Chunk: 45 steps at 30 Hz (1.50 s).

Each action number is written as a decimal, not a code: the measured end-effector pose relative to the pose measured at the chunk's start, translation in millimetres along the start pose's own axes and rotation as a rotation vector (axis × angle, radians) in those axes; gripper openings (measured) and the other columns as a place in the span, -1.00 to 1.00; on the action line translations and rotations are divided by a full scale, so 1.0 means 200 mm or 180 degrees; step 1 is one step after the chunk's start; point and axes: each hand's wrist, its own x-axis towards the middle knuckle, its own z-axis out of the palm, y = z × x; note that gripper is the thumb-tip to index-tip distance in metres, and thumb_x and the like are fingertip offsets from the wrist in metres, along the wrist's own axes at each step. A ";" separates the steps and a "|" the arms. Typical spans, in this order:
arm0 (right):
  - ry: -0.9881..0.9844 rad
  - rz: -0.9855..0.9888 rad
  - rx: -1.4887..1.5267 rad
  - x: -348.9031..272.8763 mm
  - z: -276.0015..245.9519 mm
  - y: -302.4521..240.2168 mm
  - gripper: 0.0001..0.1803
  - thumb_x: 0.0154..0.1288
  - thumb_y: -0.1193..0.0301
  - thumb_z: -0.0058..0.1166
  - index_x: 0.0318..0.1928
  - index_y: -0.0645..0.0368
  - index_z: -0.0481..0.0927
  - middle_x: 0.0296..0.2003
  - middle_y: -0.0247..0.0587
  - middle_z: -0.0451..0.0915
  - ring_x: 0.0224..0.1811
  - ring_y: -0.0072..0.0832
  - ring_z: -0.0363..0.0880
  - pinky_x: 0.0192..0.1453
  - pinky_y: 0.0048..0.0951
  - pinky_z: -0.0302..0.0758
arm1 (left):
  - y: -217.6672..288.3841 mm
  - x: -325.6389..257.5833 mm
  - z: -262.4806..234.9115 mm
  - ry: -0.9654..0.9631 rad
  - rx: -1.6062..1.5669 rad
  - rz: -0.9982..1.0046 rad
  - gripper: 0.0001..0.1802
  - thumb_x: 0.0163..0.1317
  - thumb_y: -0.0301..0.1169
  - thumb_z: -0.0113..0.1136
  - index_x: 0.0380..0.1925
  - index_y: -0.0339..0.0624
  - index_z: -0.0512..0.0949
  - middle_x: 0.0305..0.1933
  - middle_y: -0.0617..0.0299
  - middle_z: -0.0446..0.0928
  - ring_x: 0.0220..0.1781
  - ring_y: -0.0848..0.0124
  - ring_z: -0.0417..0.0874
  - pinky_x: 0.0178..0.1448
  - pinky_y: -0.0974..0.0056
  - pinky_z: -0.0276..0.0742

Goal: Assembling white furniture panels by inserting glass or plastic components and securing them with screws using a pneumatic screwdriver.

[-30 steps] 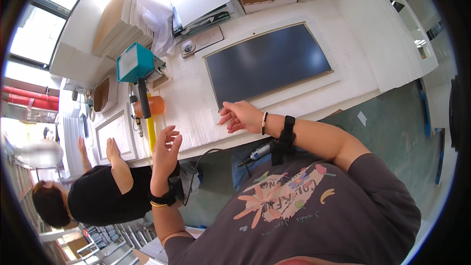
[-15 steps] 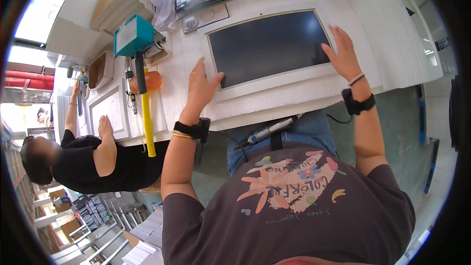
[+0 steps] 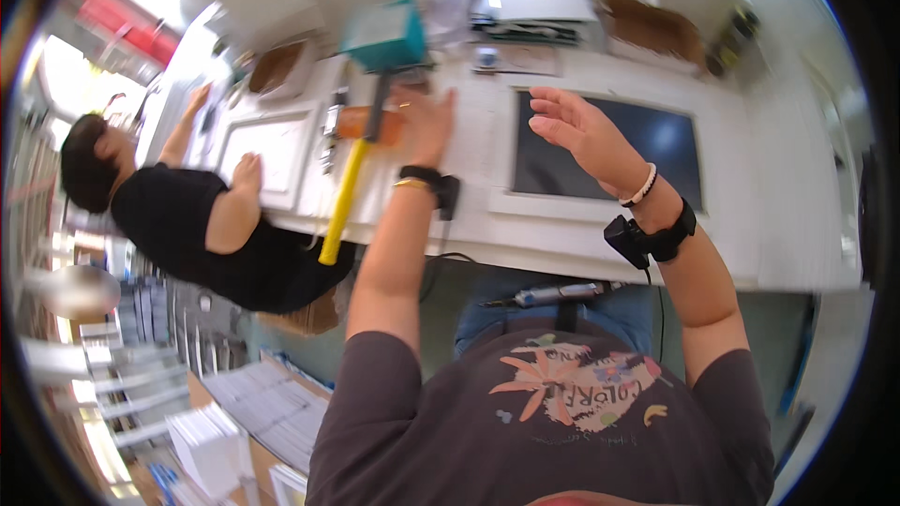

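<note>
My left hand (image 3: 427, 126), smeared by motion, reaches over the bench with fingers and thumb apart, holding nothing that I can see. It is right beside a mallet with an orange head (image 3: 354, 122) and a yellow handle (image 3: 345, 201); whether they touch cannot be told. Raised over a dark glossy panel in a white frame (image 3: 656, 145), my right hand (image 3: 591, 136) has its fingers stretched out and nothing in them. The panel lies flat on the white bench, its middle partly hidden by that hand.
A teal box (image 3: 384, 36) with a black bar stands behind the mallet. Further back are a cardboard box (image 3: 652, 33) and a dark can (image 3: 733, 42). A grey pen-shaped power tool (image 3: 558, 294) lies at my lap. At left, a person in black (image 3: 187, 225) works over another white frame.
My hands have left the panel's two sides: the left moved left toward the mallet, and the right moved inward over the panel. The whole view has shifted, with more blur.
</note>
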 end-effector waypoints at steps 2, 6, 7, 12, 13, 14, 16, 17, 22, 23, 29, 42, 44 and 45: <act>-0.0321 0.0211 0.0098 0.15 0.16 -0.01 -0.45 0.24 0.34 0.03 0.20 0.22 0.23 0.01 -0.23 0.40 0.03 -0.49 0.38 0.16 -0.45 0.29 | -0.02 0.00 0.10 0.0552 -0.0123 -0.0261 -0.38 0.36 -0.13 -0.29 0.24 -0.40 0.01 0.18 -0.40 0.18 0.17 -0.13 0.31 0.23 0.07 0.28; -0.0332 0.0732 0.0324 0.42 0.27 0.05 -0.48 0.21 0.32 0.04 0.16 0.17 0.27 -0.12 -0.31 0.43 -0.11 -0.52 0.43 0.02 -0.48 0.37 | 0.05 0.07 0.17 0.0808 0.0997 -0.0648 -0.45 0.35 -0.17 -0.29 0.18 -0.36 0.03 0.13 -0.33 0.18 0.14 -0.07 0.30 0.21 0.11 0.27; -0.0324 0.0809 0.0427 0.50 0.29 0.10 -0.54 0.20 0.31 0.05 0.09 0.16 0.32 -0.15 -0.32 0.45 -0.14 -0.52 0.44 -0.03 -0.50 0.39 | 0.09 0.06 0.19 0.0776 0.1242 -0.0705 -0.47 0.34 -0.18 -0.30 0.16 -0.35 0.04 0.11 -0.31 0.18 0.13 -0.05 0.30 0.21 0.12 0.27; -0.0477 0.1091 0.0617 0.72 0.49 0.16 -0.72 0.12 0.25 0.15 -0.28 0.14 0.43 -0.40 -0.36 0.42 -0.32 -0.52 0.45 -0.22 -0.51 0.42 | 0.04 0.08 0.21 0.0436 0.2398 -0.0878 -0.58 0.33 -0.23 -0.31 0.07 -0.28 0.08 0.02 -0.18 0.19 0.09 0.06 0.29 0.18 0.18 0.25; -0.0473 0.1084 0.0601 0.76 0.48 0.19 -0.72 0.12 0.25 0.15 -0.28 0.14 0.43 -0.40 -0.36 0.42 -0.32 -0.52 0.45 -0.22 -0.51 0.42 | 0.06 0.07 0.22 0.0345 0.2553 -0.0875 -0.60 0.33 -0.24 -0.31 0.05 -0.27 0.08 0.00 -0.16 0.19 0.08 0.09 0.29 0.18 0.19 0.25; -0.0448 0.1139 0.0610 0.81 0.48 0.22 -0.71 0.11 0.24 0.16 -0.26 0.15 0.44 -0.40 -0.35 0.42 -0.33 -0.52 0.46 -0.23 -0.50 0.42 | 0.12 0.11 0.24 0.0257 0.2746 -0.0892 -0.62 0.32 -0.25 -0.31 0.03 -0.26 0.09 -0.02 -0.14 0.19 0.07 0.11 0.29 0.17 0.20 0.25; -0.0525 0.1192 0.0669 0.89 0.49 0.27 -0.68 0.11 0.23 0.16 -0.23 0.17 0.47 -0.41 -0.32 0.46 -0.37 -0.49 0.49 -0.27 -0.48 0.45 | 0.12 0.06 0.27 0.0068 0.3144 -0.0922 -0.67 0.32 -0.28 -0.32 -0.01 -0.23 0.11 -0.06 -0.09 0.19 0.05 0.15 0.28 0.16 0.22 0.24; -0.0523 0.1187 0.0657 0.89 0.50 0.25 -0.68 0.11 0.23 0.16 -0.23 0.17 0.47 -0.41 -0.32 0.46 -0.37 -0.49 0.49 -0.27 -0.48 0.45 | 0.14 0.03 0.28 -0.0034 0.3300 -0.0916 -0.69 0.31 -0.29 -0.32 -0.03 -0.22 0.11 -0.07 -0.06 0.19 0.04 0.17 0.28 0.16 0.23 0.24; -0.0168 0.1235 0.0881 0.92 0.54 0.20 -0.67 0.14 0.21 0.13 -0.22 0.21 0.48 -0.47 -0.19 0.55 -0.45 -0.39 0.55 -0.34 -0.42 0.53 | 0.20 0.06 0.35 -0.0582 0.4143 -0.0875 -0.79 0.30 -0.34 -0.33 -0.12 -0.16 0.15 -0.17 0.06 0.20 -0.01 0.28 0.27 0.13 0.29 0.23; -0.0045 0.1360 0.0911 0.93 0.53 0.20 -0.65 0.15 0.20 0.12 -0.19 0.21 0.47 -0.51 -0.20 0.53 -0.49 -0.36 0.56 -0.34 -0.42 0.56 | 0.23 0.06 0.37 -0.0699 0.4289 -0.0843 -0.81 0.30 -0.35 -0.33 -0.14 -0.15 0.16 -0.18 0.08 0.20 -0.02 0.31 0.27 0.13 0.30 0.22; 0.0255 0.0901 0.0744 0.95 0.61 0.23 -0.69 0.15 0.26 0.08 -0.48 0.31 0.44 -0.63 -0.20 0.47 -0.67 -0.41 0.47 -0.55 -0.40 0.50 | 0.29 0.08 0.43 -0.1443 0.5249 -0.0729 -0.90 0.28 -0.42 -0.34 -0.26 -0.07 0.21 -0.29 0.23 0.21 -0.08 0.44 0.25 0.09 0.37 0.21; 0.0703 0.0411 0.0722 0.94 0.60 0.25 -0.78 0.14 0.38 0.02 -0.50 0.31 0.41 -0.66 -0.26 0.40 -0.71 -0.50 0.40 -0.65 -0.46 0.42 | 0.29 0.04 0.40 -0.2026 1.2283 0.4570 -0.94 0.22 -0.39 -0.17 -0.32 -0.02 0.21 -0.31 0.28 0.20 -0.14 0.45 0.28 0.07 0.38 0.22; 0.0513 0.0302 0.0728 0.90 0.71 0.20 -0.78 0.14 0.38 0.02 -0.50 0.30 0.41 -0.66 -0.26 0.40 -0.71 -0.50 0.40 -0.66 -0.47 0.41 | 0.20 -0.01 0.43 -0.1653 1.2577 0.4591 -0.92 0.21 -0.37 -0.15 -0.31 -0.02 0.22 -0.29 0.27 0.22 -0.11 0.44 0.30 0.09 0.36 0.23; 0.0344 0.0205 0.0733 0.88 0.78 0.16 -0.78 0.14 0.39 0.02 -0.51 0.30 0.41 -0.66 -0.26 0.40 -0.71 -0.51 0.40 -0.66 -0.47 0.40 | 0.13 -0.02 0.43 -0.1527 1.2724 0.4627 -0.91 0.21 -0.37 -0.14 -0.30 -0.02 0.23 -0.28 0.27 0.24 -0.09 0.44 0.31 0.10 0.35 0.23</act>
